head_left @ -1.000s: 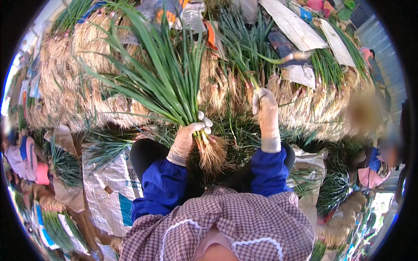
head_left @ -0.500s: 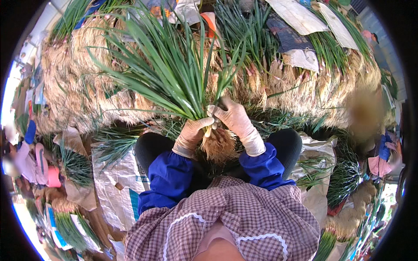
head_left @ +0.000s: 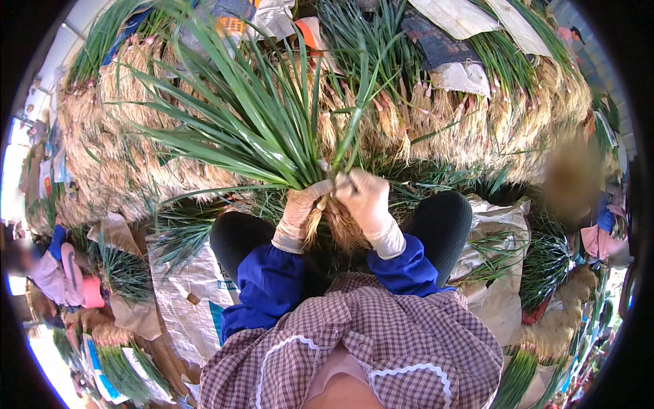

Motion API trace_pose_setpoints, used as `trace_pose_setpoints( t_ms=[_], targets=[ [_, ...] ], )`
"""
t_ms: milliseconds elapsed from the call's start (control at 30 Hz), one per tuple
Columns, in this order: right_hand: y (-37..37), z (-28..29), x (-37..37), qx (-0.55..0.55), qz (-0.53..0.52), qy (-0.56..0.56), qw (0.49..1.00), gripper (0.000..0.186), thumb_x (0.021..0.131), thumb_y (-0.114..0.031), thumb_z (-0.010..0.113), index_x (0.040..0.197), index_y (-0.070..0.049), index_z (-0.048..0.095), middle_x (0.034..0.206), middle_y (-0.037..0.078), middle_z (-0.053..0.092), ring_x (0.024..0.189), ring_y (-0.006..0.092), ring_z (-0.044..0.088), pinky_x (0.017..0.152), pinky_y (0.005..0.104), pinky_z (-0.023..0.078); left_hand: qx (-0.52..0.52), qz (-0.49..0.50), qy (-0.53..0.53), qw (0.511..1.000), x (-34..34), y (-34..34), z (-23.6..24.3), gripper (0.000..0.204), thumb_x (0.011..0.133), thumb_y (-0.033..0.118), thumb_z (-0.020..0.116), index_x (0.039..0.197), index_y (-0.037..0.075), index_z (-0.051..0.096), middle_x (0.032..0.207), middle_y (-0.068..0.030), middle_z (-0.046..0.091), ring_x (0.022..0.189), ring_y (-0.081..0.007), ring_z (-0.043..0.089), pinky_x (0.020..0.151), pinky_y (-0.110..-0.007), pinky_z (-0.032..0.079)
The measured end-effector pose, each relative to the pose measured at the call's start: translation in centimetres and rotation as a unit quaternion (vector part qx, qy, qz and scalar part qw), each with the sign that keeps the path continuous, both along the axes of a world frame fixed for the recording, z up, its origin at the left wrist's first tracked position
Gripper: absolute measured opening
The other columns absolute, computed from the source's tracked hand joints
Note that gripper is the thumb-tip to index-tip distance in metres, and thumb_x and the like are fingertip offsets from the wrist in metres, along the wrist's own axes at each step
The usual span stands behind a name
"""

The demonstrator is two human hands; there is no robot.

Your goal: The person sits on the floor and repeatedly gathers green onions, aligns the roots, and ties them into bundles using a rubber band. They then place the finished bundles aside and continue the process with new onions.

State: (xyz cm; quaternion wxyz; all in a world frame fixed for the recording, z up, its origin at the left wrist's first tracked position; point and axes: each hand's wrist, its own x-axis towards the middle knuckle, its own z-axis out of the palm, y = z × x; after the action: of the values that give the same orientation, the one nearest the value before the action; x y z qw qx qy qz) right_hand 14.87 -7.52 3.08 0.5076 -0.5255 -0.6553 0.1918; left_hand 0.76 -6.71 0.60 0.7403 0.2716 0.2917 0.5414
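Note:
My gloved left hand (head_left: pixel 306 208) is closed round a large bunch of long-leaved green plants (head_left: pixel 266 136), its leaves fanning up and to the left, pale stems and stringy tan roots (head_left: pixel 337 232) hanging below the grip. My gloved right hand (head_left: pixel 361 198) is against the bunch just right of the left hand, fingers closed on a green stalk (head_left: pixel 351 136) that rises beside the other leaves. The fingertips of both hands meet at the stems and are partly hidden there. Both hands are above my lap, between my dark knees.
A long heap of rooted plant bundles (head_left: pixel 504 143) lies ahead, topped with leaves and white sheets (head_left: pixel 518 27). Woven sacks (head_left: pixel 184 293) and loose greens (head_left: pixel 116 269) lie beside me. Co-workers sit at far left (head_left: pixel 65 273) and far right (head_left: pixel 599 238).
My right hand came down from the upper right with a stalk and joined the bunch, then moved slightly lower against it. My left hand still grips the bunch at almost the same place.

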Motion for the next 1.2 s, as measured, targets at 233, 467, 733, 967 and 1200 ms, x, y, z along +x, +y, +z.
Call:
trace_pose_setpoints(
  t_ms=[233, 467, 733, 967, 1200],
  targets=[
    [-3.2, 2.3, 5.3, -0.065, 0.038, 0.436, 0.897, 0.019, 0.09, -0.023, 0.057, 0.075, -0.011, 0.057, 0.074, 0.0, 0.063, 0.06, 0.0149, 0.059, 0.054, 0.0288, 0.048, -0.082, -0.046, -0.055, 0.994, -3.1, -0.6, -4.1, 0.036, 0.089, 0.032, 0.062, 0.107, 0.001, 0.057, 0.09, -0.0171, 0.065, 0.064, -0.0328, 0.068, 0.05, -0.037, 0.059],
    [3.1, -6.8, 14.1, 0.027, 0.168, 0.785, 0.595, 0.033, 0.098, -0.038, 0.051, 0.087, -0.007, 0.058, 0.06, -0.004, 0.043, 0.049, 0.0098, 0.035, 0.046, 0.0257, 0.032, -0.136, -0.085, -0.133, 0.978, -3.5, -2.4, -2.4, 0.037, 0.086, 0.038, 0.061, 0.099, 0.003, 0.056, 0.085, -0.0124, 0.065, 0.074, -0.0395, 0.069, 0.057, -0.045, 0.061],
    [4.1, -6.9, 12.4, -0.142, 0.074, 0.618, 0.77, 0.022, 0.096, -0.027, 0.056, 0.101, -0.006, 0.061, 0.089, 0.005, 0.065, 0.072, 0.014, 0.059, 0.065, 0.0263, 0.049, -0.116, -0.071, -0.127, 0.982, -3.9, -2.7, -3.2, 0.038, 0.087, 0.038, 0.06, 0.103, 0.004, 0.057, 0.088, -0.0167, 0.066, 0.074, -0.0418, 0.069, 0.056, -0.049, 0.061],
    [3.6, -5.4, -0.5, -0.24, 0.139, 0.168, 0.946, 0.036, 0.089, -0.036, 0.067, 0.083, -0.001, 0.063, 0.071, 0.009, 0.064, 0.061, 0.0169, 0.061, 0.056, 0.0335, 0.045, -0.084, 0.051, 0.116, 0.988, -1.9, -2.1, -3.1, 0.021, 0.085, 0.012, 0.068, 0.101, -0.001, 0.066, 0.087, -0.0099, 0.069, 0.072, -0.0182, 0.064, 0.069, -0.029, 0.053],
    [0.9, -7.1, 1.0, 0.016, 0.06, -0.172, 0.983, 0.024, 0.089, -0.029, 0.062, 0.076, -0.009, 0.059, 0.073, 0.006, 0.063, 0.055, 0.022, 0.059, 0.049, 0.0339, 0.049, -0.104, 0.024, 0.145, 0.984, -2.4, -2.3, -5.4, 0.016, 0.087, 0.011, 0.063, 0.094, -0.004, 0.064, 0.076, -0.0095, 0.065, 0.054, -0.0188, 0.059, 0.048, -0.03, 0.051]
  ],
)
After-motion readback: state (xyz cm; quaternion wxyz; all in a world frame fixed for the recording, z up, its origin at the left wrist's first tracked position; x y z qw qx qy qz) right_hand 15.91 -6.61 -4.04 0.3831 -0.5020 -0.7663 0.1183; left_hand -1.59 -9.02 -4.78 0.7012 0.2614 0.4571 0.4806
